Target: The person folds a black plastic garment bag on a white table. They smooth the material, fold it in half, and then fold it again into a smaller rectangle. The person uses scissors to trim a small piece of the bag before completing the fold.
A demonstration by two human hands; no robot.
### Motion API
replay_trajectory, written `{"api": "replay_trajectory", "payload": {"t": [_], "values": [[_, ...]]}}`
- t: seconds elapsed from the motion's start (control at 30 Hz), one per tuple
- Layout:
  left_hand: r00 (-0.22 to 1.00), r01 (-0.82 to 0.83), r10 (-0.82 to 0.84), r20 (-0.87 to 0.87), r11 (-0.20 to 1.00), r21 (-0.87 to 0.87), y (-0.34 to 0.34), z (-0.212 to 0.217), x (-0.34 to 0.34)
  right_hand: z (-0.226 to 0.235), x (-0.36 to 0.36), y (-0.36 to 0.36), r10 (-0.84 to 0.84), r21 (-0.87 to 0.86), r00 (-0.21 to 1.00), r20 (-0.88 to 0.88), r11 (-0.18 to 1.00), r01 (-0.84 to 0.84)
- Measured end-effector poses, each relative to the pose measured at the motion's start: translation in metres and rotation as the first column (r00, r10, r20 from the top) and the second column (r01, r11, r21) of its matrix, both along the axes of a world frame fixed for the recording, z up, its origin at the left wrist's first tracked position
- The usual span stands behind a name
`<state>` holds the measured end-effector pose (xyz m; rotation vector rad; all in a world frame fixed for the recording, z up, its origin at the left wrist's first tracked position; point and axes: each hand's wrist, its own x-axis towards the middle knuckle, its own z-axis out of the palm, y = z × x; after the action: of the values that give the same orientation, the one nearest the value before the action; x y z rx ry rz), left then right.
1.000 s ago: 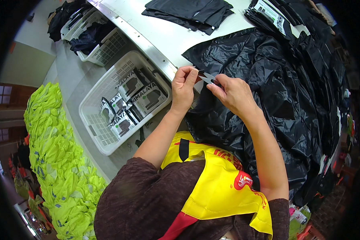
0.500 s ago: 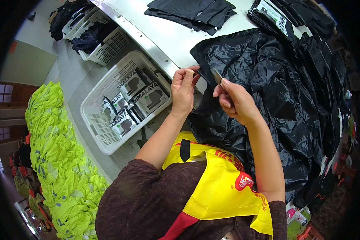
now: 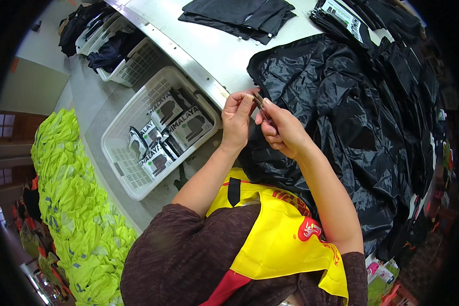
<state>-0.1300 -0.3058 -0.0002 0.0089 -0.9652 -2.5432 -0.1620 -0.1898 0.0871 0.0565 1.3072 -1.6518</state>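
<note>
A large piece of shiny black cloth point(image 3: 336, 117) lies crumpled over the table and hangs down past its front edge. My left hand point(image 3: 235, 122) pinches the cloth's left edge between thumb and fingers. In my right hand point(image 3: 285, 131) I hold small metal thread snips point(image 3: 260, 102), pointed up and left. Their tips meet the left fingertips at the cloth's edge. Fingers partly cover the blades and the bit of edge between them.
Left of me a white plastic basket point(image 3: 118, 168) holds several flat packets. Another basket point(image 3: 132, 69) with dark cloth stands behind it. Black pieces lie stacked point(image 3: 237, 18) on the white table point(image 3: 204, 46), others at the right. Neon-yellow fabric point(image 3: 79, 214) is heaped at far left.
My right hand has moved left and slightly up, bringing the snips from over the cloth to the left fingertips. The cloth's upper left corner has been drawn in.
</note>
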Motion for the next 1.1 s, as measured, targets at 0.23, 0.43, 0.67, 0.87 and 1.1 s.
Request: {"api": "replay_trajectory", "payload": {"t": [0.23, 0.43, 0.67, 0.87, 1.1], "values": [[0.804, -0.532, 0.521, 0.289, 0.846, -0.045, -0.034, -0.012, -0.011, 0.002, 0.018, 0.016, 0.06, 0.052, 0.982, -0.178, 0.997, -0.051], [0.578, -0.521, 0.61, 0.542, 0.787, -0.331, -0.124, -0.064, 0.012, -0.014, 0.07, 0.129, -0.014, 0.166, 0.86, -0.51, 0.979, 0.115], [0.887, -0.289, 0.462, -0.004, 0.549, -0.784, 0.025, 0.007, -0.002, -0.041, 0.164, 0.307, -0.486, 0.12, 0.323, -0.812, 0.403, 0.907], [0.761, -0.151, -0.645, -0.069, -0.072, -0.986, 0.23, 0.052, 0.04, -0.068, 0.276, 0.478, -0.63, -0.003, -0.266, -0.73, -0.387, 0.922], [0.723, -0.237, -0.675, 0.149, -0.445, -0.864, 0.322, -0.017, 0.049, -0.114, 0.336, 0.673, -0.485, -0.073, -0.659, -0.574, -0.772, 0.631]]}}
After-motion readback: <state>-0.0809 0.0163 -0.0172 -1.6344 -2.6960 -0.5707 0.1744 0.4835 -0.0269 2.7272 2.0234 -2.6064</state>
